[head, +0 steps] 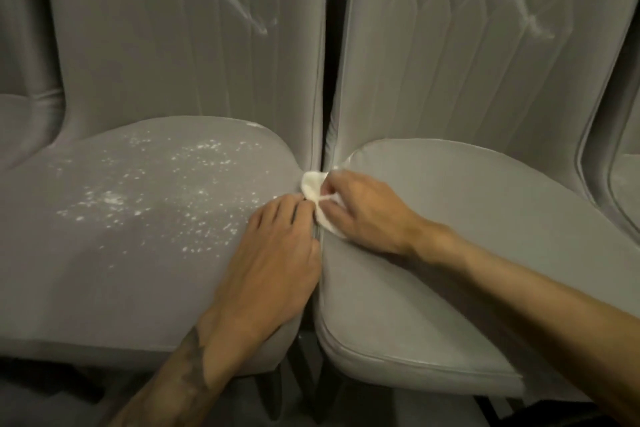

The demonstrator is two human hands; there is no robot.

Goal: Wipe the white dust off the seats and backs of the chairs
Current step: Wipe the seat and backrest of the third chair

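Observation:
Two grey upholstered chairs stand side by side. The left chair's seat (104,253) is speckled with white dust (114,199), and its back (173,45) bears a white streak (242,7). The right chair's seat (485,218) looks free of dust, while its back (467,45) carries a white streak (530,17). My right hand (363,211) grips a small white cloth (313,185) at the gap between the two seats. My left hand (273,253) lies on the right edge of the left seat, fingertips touching the cloth.
Parts of further grey chairs show at the far left (20,114) and far right (627,184). Dark chair legs (273,392) and a dark floor (52,402) lie below the seats.

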